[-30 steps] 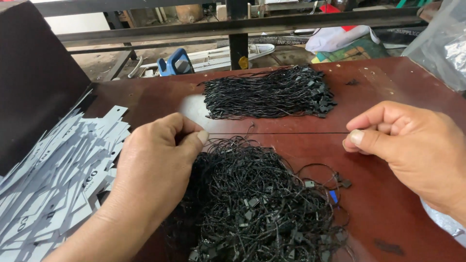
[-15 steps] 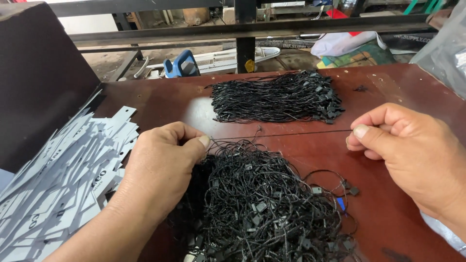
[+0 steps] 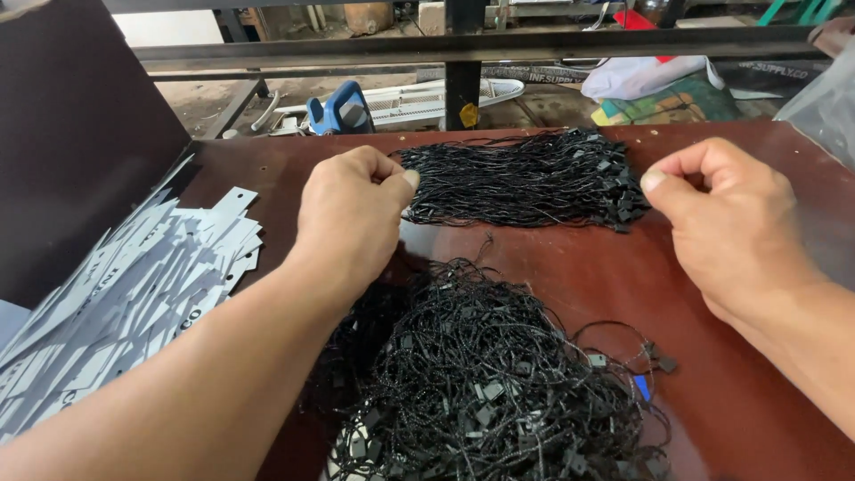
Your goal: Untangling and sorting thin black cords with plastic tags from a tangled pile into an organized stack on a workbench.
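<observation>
Both hands are up over the far side of the dark red table (image 3: 757, 392), fists pinched shut, thumb against forefinger. The left hand (image 3: 352, 214) sits at the left end of the neat bundle of black strings (image 3: 525, 178), its thumb tip touching or just over the bundle's edge; the right hand (image 3: 726, 223) sits at the bundle's right end, just beside the small black clasps there. Each pinch looks closed on something thin, but any strand stretched between the hands can't be made out against the bundle, so what they grip is unclear. The bundle lies straight, strands running left to right, between the two hands and slightly beyond them. Nearer the person, below and between both forearms, lies a big tangled heap of black strings (image 3: 481, 383) with clasps mixed in, well apart from the right hand, partly under the left forearm. A pile of grey paper tags (image 3: 125, 285) lies to the left, beside the left arm.
</observation>
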